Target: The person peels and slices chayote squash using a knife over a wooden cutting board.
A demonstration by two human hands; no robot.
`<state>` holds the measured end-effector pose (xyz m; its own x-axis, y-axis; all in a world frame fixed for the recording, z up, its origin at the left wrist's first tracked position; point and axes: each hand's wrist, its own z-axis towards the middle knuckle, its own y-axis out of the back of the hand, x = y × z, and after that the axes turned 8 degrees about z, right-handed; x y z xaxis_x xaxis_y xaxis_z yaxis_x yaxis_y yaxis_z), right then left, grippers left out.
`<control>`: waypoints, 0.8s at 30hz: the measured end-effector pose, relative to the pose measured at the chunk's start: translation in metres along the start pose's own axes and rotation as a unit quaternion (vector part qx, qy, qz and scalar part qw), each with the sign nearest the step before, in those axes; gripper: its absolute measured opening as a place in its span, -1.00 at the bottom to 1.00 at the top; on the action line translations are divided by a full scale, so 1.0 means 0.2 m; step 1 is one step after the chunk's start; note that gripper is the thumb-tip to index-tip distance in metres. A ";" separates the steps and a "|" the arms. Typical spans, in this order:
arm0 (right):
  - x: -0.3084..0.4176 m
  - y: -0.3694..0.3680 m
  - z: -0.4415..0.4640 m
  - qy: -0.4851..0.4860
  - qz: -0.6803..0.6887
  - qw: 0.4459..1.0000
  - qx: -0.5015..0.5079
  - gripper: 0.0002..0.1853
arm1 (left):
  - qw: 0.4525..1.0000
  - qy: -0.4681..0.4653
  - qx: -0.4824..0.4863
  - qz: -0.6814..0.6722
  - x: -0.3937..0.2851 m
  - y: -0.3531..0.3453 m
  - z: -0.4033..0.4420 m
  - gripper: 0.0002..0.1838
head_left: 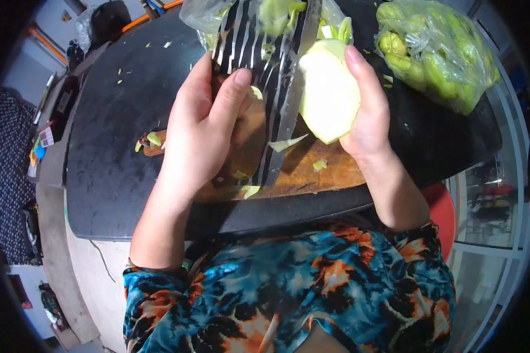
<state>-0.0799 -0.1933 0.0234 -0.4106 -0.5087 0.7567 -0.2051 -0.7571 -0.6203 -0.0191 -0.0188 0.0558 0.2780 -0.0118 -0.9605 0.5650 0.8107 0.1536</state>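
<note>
My left hand (209, 117) is closed on a clear plastic bag with black stripes (271, 88), its thumb on top. The bag hangs open-sided over the board and hides part of it. In my right hand (368, 112) is a peeled chayote (330, 94), pale green and smooth, held upright against the bag's right edge. My thumb lies along its right side. A thin peel scrap (287, 143) clings near the bag's edge below the chayote. Underneath is a wooden cutting board (318, 170) with bits of peel on it.
A clear bag of green chayotes (439, 59) stands at the back right of the black table (112, 170). Behind the striped bag is another clear bag (206, 15) with green pieces. Peel scraps dot the table. A red stool (441, 215) is at the right, below the table's edge.
</note>
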 end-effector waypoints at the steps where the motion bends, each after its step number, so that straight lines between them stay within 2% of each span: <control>1: 0.00 0.00 -0.01 0.008 -0.003 1.000 -0.001 -0.53 | 1.000 -0.006 -0.007 0.000 0.00 0.00 0.00 -0.83; 5: 0.02 0.00 -0.01 -0.001 -0.015 1.000 0.014 -0.53 | 1.000 -0.008 0.011 -0.013 -0.01 0.01 -0.01 -0.81; 8: 0.09 0.05 0.01 -0.057 -0.020 0.993 0.104 -0.59 | 1.000 -0.004 0.026 0.002 -0.03 0.04 -0.01 -0.77; 18: 0.17 0.09 0.05 0.001 -0.083 0.972 0.218 -0.49 | 0.998 -0.042 0.021 0.050 -0.08 0.03 -0.05 -0.65; 21: 0.15 0.06 0.02 0.035 -0.056 0.979 0.191 -0.50 | 0.997 -0.055 0.015 0.054 -0.07 0.02 -0.06 -0.65; 24: 0.16 0.04 0.01 0.015 -0.004 0.988 0.153 -0.53 | 0.996 -0.042 0.008 0.080 -0.07 -0.01 -0.06 -0.65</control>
<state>-0.0923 -0.2170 0.0428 -0.4372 -0.4934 0.7519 0.0673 -0.8517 -0.5197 -0.0326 -0.0126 0.0659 0.4288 0.0668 -0.9010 0.5209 0.7965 0.3069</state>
